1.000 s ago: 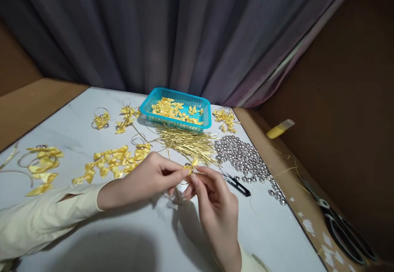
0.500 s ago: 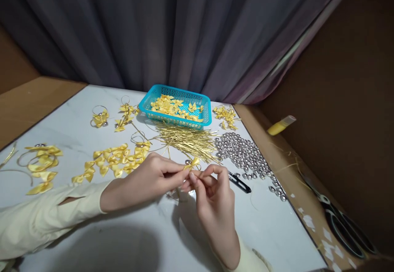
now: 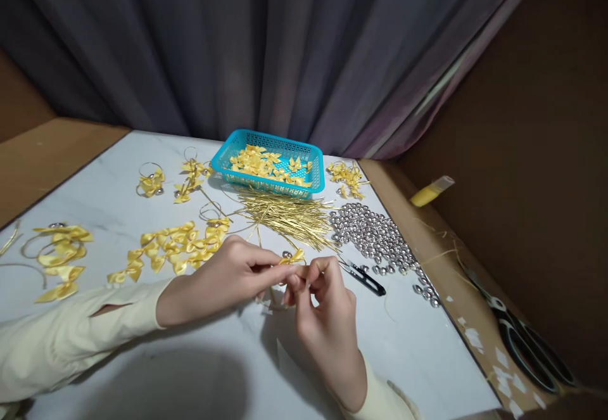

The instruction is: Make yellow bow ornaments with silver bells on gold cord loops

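Between my hands is a yellow ribbon bow (image 3: 297, 256) with a silver bell-like bead (image 3: 286, 254) on it. My left hand (image 3: 232, 279) pinches the bow from the left, thumb and forefinger pressed together. From the right, my right hand (image 3: 330, 325) closes its fingertips just below the bow, around what looks like a thin gold twist tie; the fingers mostly hide it. Beyond the hands lies a heap of gold twist ties (image 3: 285, 217). Loose yellow bows (image 3: 178, 246) spread out past my left wrist.
A blue basket (image 3: 221, 165) of yellow bows stands at the back. Silver beads (image 3: 370, 233) are piled at right, beside black thread snips (image 3: 368, 279). Bows with wire loops (image 3: 64, 252) lie at left. Scissors (image 3: 532, 350) and a yellow glue-like tube (image 3: 431, 192) rest on the brown right ledge.
The view has shifted slightly. My right fingers have curled in closer to the left fingertips, and the bow has tilted a little. More of the thread snips shows.
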Action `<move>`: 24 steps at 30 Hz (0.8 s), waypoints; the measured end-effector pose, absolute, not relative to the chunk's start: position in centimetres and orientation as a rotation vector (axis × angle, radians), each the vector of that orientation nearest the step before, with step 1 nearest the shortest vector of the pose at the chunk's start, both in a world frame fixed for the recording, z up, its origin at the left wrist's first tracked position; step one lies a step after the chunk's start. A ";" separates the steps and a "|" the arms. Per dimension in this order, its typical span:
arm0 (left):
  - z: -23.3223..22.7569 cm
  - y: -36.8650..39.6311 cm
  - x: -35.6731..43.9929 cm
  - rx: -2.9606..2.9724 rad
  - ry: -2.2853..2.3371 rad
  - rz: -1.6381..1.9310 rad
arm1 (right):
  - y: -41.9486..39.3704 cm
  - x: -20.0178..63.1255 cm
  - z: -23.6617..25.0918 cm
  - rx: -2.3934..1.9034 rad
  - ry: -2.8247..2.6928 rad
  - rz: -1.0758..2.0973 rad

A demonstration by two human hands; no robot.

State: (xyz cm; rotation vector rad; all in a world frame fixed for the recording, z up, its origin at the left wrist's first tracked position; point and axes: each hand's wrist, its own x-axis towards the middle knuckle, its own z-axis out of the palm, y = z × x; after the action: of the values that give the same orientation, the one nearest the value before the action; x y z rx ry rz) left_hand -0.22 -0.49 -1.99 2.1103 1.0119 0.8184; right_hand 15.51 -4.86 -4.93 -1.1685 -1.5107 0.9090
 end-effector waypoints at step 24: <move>-2.5 -0.5 -0.1 2.383 1.039 1.067 | -4.2 16.6 -2.9 -1.205 -1.783 0.197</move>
State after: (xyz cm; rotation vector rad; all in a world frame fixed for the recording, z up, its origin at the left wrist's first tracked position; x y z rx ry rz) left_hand -0.09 -0.51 -2.47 2.3827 1.0394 1.0674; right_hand 16.57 -4.18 -2.86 -1.2048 -1.7832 0.1971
